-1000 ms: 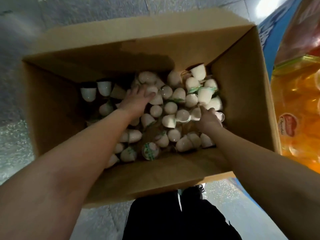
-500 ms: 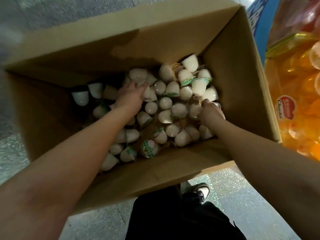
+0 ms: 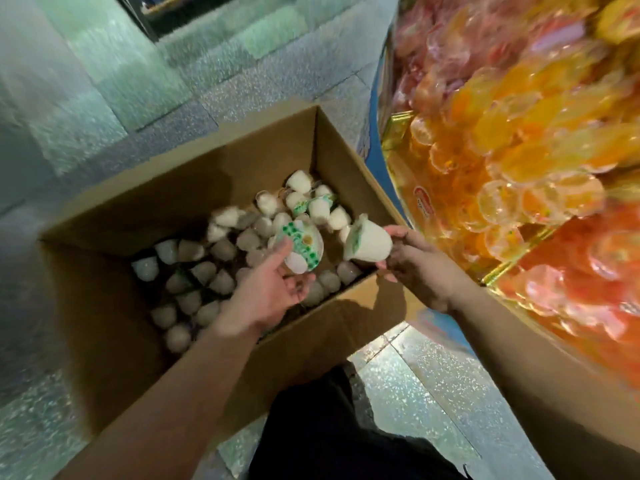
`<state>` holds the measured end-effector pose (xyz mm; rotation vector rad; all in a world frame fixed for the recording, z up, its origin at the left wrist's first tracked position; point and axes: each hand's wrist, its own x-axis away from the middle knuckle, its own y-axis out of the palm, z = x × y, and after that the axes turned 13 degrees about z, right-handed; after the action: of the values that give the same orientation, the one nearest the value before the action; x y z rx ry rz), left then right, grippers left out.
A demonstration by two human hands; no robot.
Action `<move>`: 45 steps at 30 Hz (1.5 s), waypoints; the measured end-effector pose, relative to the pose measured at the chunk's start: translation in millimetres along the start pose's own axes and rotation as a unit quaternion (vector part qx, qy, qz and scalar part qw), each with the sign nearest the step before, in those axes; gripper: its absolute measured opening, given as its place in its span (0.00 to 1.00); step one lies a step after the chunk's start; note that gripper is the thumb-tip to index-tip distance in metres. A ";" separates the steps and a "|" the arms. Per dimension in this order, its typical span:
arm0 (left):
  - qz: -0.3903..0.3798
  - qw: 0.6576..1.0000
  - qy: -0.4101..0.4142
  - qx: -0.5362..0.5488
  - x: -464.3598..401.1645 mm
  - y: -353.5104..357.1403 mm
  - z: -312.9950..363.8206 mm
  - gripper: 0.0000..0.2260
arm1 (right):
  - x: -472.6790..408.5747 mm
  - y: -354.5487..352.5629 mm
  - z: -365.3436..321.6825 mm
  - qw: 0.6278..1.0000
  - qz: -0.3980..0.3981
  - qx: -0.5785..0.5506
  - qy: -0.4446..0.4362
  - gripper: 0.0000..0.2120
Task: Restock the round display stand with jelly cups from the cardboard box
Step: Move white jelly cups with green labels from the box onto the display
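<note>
Lifting clear of the brown cardboard box [image 3: 194, 202], left hand [image 3: 266, 292] grips a green-lidded white jelly cup [image 3: 304, 245], right hand [image 3: 420, 268] another white jelly cup [image 3: 369, 242], for the round display stand [image 3: 519, 150] at two o'clock

The cardboard box [image 3: 166, 216] sat on the floor [image 3: 104, 109], loose jelly cups [image 3: 221, 251] piled inside it. Right of the box stood the round display stand [image 3: 519, 150], heaped with cups. Both hands were above the box's near right corner, left hand [image 3: 266, 292] inboard, right hand [image 3: 415, 268] nearer the stand.

Head-worn view — steeply down, close over cardboard box [image 3: 114, 296]
</note>
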<state>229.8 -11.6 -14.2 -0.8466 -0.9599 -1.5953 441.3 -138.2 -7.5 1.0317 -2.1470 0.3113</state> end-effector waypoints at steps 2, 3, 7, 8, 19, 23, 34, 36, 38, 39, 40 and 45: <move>-0.034 0.999 0.004 0.002 26.7 28.1 -19.3 0.21 | 35.4 -31.5 5.3 0.997 -0.022 -0.071 0.002 0.22; -0.052 0.999 0.009 -0.010 41.3 43.3 -31.3 0.23 | 54.7 -47.3 8.7 0.994 -0.025 -0.106 0.004 0.25; -0.105 0.992 0.040 -0.065 98.0 103.8 -96.5 0.31 | 128.9 -114.5 35.3 0.974 -0.030 -0.224 -0.011 0.28; -0.115 0.990 0.038 -0.067 111.3 118.2 -113.6 0.33 | 145.8 -132.3 44.8 0.970 -0.019 -0.240 -0.019 0.28; -0.213 0.965 -0.002 -0.156 249.2 256.8 -293.3 0.16 | 326.1 -306.1 130.8 0.946 0.179 -0.203 -0.180 0.25; -0.269 0.945 0.015 -0.184 296.5 304.1 -346.2 0.14 | 372.7 -357.6 143.8 0.927 0.288 -0.132 -0.199 0.28; -0.364 0.894 -0.006 -0.261 340.9 429.7 -461.7 0.14 | 432.2 -498.5 160.5 0.831 0.517 -0.011 -0.208 0.22; -0.375 0.888 -0.014 -0.267 336.1 455.5 -482.1 0.16 | 434.5 -529.4 161.3 0.822 0.530 0.017 -0.207 0.23; -0.381 0.885 -0.021 -0.267 330.8 484.9 -500.9 0.15 | 433.8 -563.2 155.8 0.836 0.518 -0.009 -0.183 0.17; -0.381 0.885 -0.023 -0.267 327.7 500.9 -509.7 0.14 | 430.7 -582.1 152.7 0.838 0.517 -0.047 -0.165 0.12; -0.381 0.885 -0.022 -0.266 323.9 517.2 -518.0 0.14 | 427.3 -599.7 149.3 0.840 0.514 -0.079 -0.152 0.09; -0.360 0.890 -0.028 -0.280 308.0 603.1 -555.1 0.12 | 405.9 -690.9 131.1 0.862 0.489 -0.099 -0.089 0.06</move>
<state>725.7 -720.5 120.4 -0.9815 -0.9137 -2.5858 726.7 -887.1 122.4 -0.2417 -2.6532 0.4507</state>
